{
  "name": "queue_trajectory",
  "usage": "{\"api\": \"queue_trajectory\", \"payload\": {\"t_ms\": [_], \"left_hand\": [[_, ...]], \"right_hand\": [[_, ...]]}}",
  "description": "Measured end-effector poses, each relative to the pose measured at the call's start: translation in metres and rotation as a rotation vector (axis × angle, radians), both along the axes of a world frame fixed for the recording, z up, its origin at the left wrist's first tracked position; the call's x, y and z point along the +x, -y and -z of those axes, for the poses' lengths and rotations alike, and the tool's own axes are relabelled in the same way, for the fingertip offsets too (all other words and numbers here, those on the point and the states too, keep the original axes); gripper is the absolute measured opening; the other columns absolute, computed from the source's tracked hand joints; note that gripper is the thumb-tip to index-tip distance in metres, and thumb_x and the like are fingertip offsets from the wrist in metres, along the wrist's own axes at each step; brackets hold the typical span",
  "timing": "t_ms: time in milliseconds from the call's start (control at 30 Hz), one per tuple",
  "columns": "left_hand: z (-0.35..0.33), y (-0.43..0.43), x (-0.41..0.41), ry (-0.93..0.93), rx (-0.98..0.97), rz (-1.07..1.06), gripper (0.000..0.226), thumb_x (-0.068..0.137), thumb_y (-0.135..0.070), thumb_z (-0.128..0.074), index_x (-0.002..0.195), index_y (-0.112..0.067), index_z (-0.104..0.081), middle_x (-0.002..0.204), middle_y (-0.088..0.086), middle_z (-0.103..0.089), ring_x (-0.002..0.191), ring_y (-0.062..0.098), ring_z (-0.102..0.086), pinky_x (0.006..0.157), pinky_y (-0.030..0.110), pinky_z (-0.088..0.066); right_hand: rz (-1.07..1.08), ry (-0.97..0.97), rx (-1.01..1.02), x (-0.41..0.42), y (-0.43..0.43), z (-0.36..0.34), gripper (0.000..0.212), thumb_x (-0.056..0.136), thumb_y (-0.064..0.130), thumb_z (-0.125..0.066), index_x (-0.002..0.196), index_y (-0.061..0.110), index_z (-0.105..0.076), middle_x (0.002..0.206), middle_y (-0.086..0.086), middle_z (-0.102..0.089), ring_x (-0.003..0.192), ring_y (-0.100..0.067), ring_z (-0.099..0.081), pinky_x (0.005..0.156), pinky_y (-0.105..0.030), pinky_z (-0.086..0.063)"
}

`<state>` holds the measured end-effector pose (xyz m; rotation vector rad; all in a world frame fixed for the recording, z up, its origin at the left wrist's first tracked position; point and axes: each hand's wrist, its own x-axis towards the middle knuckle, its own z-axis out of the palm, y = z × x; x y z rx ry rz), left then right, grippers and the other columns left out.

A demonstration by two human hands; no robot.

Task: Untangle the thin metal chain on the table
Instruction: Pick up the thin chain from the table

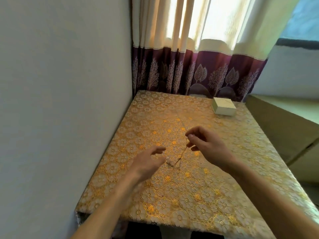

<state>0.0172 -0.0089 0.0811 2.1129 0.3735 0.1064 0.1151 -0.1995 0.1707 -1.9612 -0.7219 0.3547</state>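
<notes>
I record the right hand (205, 144) pinching the chain (183, 152) above the table (224, 187) centre, lifted, I judge, to let the tangle hang; left hand (148, 161) hovers beside it, fingers slack, empty

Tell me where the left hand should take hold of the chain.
Probably the pale clump at the low end of the chain, pinched from the left: the left hand is open beside it, while the right hand seems to hold the strand's upper end.
</notes>
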Motion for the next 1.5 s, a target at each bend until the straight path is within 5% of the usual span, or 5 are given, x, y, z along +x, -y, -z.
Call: {"api": "queue_trajectory", "payload": {"t_ms": [233, 500, 733, 1233, 1500], "left_hand": [[-0.067, 0.034, 0.019, 0.170, -0.281, 0.164, 0.033, 0.089, -0.040, -0.071, 0.119, -0.028, -0.068, 0.115, -0.010, -0.072, 0.106, 0.001, -0.067, 0.087, 0.017, -0.053], [-0.076, 0.046, 0.028, 0.242, -0.443, 0.061, 0.017, 0.097, -0.023, -0.064, 0.104, -0.008, -0.067, 0.092, 0.004, -0.077, 0.087, 0.023, -0.074, 0.084, 0.039, -0.054], [-0.069, 0.033, 0.035, 0.151, -0.462, 0.092, 0.015, 0.092, -0.020, -0.069, 0.094, -0.006, -0.069, 0.061, -0.007, -0.049, 0.053, 0.009, -0.043, 0.053, 0.022, -0.040], [-0.051, 0.030, 0.022, 0.148, -0.952, 0.004, 0.025, 0.091, -0.026, -0.059, 0.069, -0.016, -0.056, 0.063, 0.000, -0.050, 0.064, 0.018, -0.052, 0.074, 0.036, -0.042], [-0.041, 0.056, 0.019, 0.074, -0.861, 0.118, 0.020, 0.095, -0.031, -0.049, 0.088, -0.013, -0.053, 0.107, 0.011, -0.074, 0.104, 0.025, -0.067, 0.097, 0.043, -0.041]], "right_hand": [[0.005, 0.089, 0.025, -0.001, 0.013, -0.021, 0.012, 0.098, 0.019, -0.061, 0.109, 0.016, -0.062, 0.097, -0.005, -0.067, 0.091, -0.018, -0.067, 0.079, -0.031, -0.060], [0.008, 0.088, 0.068, 0.002, 0.023, -0.026, 0.014, 0.095, 0.015, -0.066, 0.107, 0.018, -0.061, 0.098, -0.004, -0.065, 0.087, -0.017, -0.068, 0.069, -0.023, -0.056], [0.011, 0.088, -0.052, 0.003, 0.029, -0.014, 0.014, 0.097, 0.010, -0.060, 0.104, 0.023, -0.059, 0.095, -0.006, -0.067, 0.085, -0.017, -0.069, 0.077, -0.036, -0.061], [0.044, -0.224, 0.120, -0.009, 0.019, 0.007, 0.015, 0.102, 0.008, -0.053, 0.113, 0.010, -0.061, 0.091, -0.004, -0.054, 0.064, -0.007, -0.054, 0.055, -0.018, -0.046], [0.016, -0.297, 0.199, -0.015, 0.023, 0.003, 0.009, 0.098, 0.010, -0.060, 0.106, 0.010, -0.063, 0.088, -0.007, -0.065, 0.070, -0.014, -0.063, 0.064, -0.026, -0.052]]}}
